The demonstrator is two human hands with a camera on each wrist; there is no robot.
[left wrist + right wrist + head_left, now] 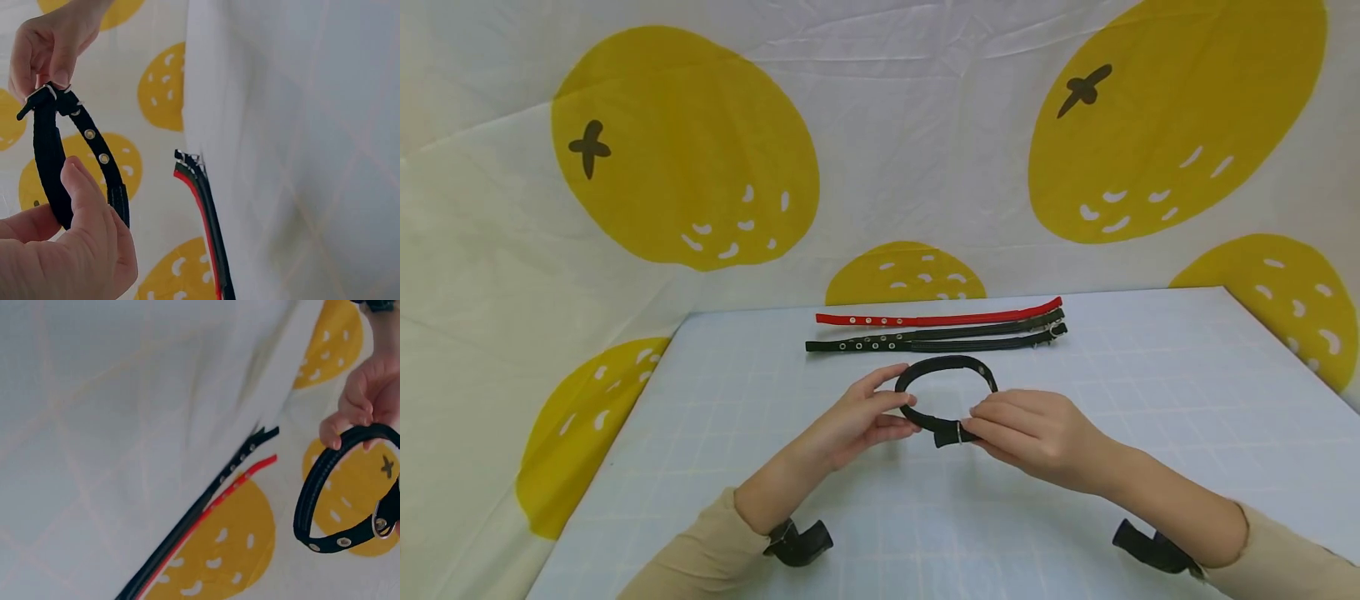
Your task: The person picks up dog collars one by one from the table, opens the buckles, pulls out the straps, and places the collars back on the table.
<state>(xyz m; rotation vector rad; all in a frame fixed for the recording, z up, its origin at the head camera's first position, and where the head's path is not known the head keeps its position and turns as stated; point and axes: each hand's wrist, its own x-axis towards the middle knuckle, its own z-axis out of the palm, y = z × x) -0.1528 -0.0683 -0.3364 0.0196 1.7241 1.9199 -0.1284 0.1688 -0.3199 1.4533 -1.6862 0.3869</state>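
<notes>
A black pet collar (946, 362) is buckled into a loop and held up over the table. My left hand (868, 417) grips the left side of the loop between thumb and fingers. On the other side, my right hand (1045, 437) pinches the band at the buckle, where the loose strap end sticks out. The metal buckle (50, 90) and several eyelets show in the left wrist view. In the right wrist view, a metal D-ring (381, 520) hangs near the eyelets, and the right hand is mostly out of that frame.
Behind the hands, a red collar (940, 320), a dark green collar (973, 332) and another black collar (977, 344) lie straight, side by side. They rest on a table (1150, 358) with a pale checked cover. A white curtain (917, 167) with yellow fruit shapes hangs behind it.
</notes>
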